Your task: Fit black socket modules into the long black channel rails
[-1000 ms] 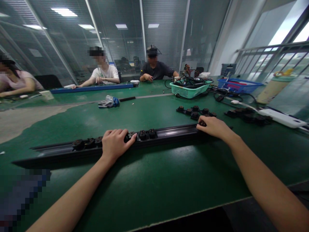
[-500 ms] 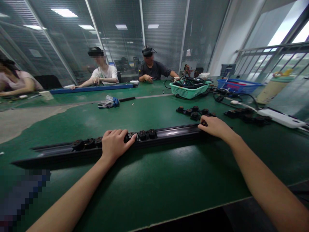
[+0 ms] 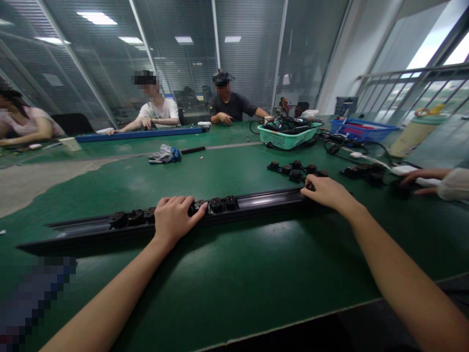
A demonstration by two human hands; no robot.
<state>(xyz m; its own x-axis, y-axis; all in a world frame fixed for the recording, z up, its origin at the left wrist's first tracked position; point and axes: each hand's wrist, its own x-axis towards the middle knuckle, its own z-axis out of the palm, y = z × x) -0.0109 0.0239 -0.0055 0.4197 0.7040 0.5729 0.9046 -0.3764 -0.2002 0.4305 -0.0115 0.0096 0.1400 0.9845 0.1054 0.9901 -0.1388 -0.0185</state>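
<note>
A long black channel point(image 3: 264, 199) lies across the green table, with several black socket modules point(image 3: 216, 204) seated in its left and middle parts. My left hand point(image 3: 175, 217) is wrapped over the channel and the modules near its middle, thumb pointing right. Near the channel's right end, my right hand point(image 3: 320, 190) has its fingers closed on a black module point(image 3: 310, 187). Its fingertips hide part of that module. Just behind my right hand lies a group of loose black modules point(image 3: 296, 171).
A co-worker's hand point(image 3: 421, 180) reaches in at the right beside more modules point(image 3: 362, 171) and a white power strip point(image 3: 403, 169). Behind stand a green basket point(image 3: 287, 139) of cables and a blue basket point(image 3: 362, 132). Gloves point(image 3: 165, 154) lie mid-table. Several people sit opposite.
A co-worker's hand and sleeve have come in from the right edge, over the modules and power strip. Both my hands have stayed in place on the channel.
</note>
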